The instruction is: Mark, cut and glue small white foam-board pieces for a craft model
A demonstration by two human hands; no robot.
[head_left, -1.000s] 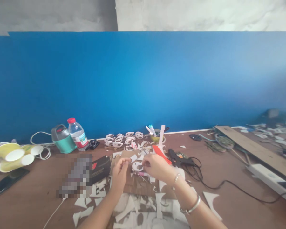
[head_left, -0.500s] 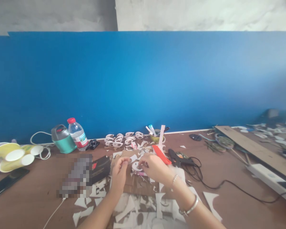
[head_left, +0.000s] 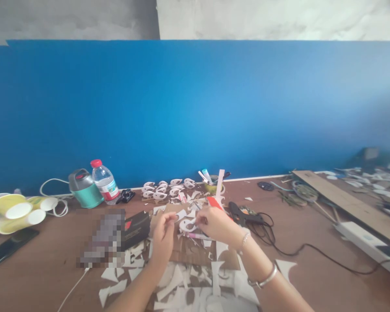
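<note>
A white bird-shaped cutout [head_left: 186, 225] with a dark eye dot lies on brown cardboard [head_left: 190, 255] between my two hands. My left hand [head_left: 164, 236] is just left of it, thumb and forefinger pinched together; whatever they hold, if anything, is too small to name. On the other side, my right hand [head_left: 216, 223] has its fingers closed close to the cutout's right end. I cannot make out what is between those fingertips. A pink-purple pen [head_left: 196, 236] lies below the cutout, partly under the right hand. Several similar white bird shapes [head_left: 160, 189] stand grouped behind.
White paper scraps [head_left: 178, 281] cover the front of the work area. A black glue gun [head_left: 240, 214] with its cord lies to the right, near an orange-red strip [head_left: 214, 202]. At left are a dark box [head_left: 136, 229], a water bottle [head_left: 105, 184] and paper cups [head_left: 19, 211].
My right hand has shifted right, away from the cutout, uncovering more of it and of the pen. My left hand stays nearly in place, still pinched.
</note>
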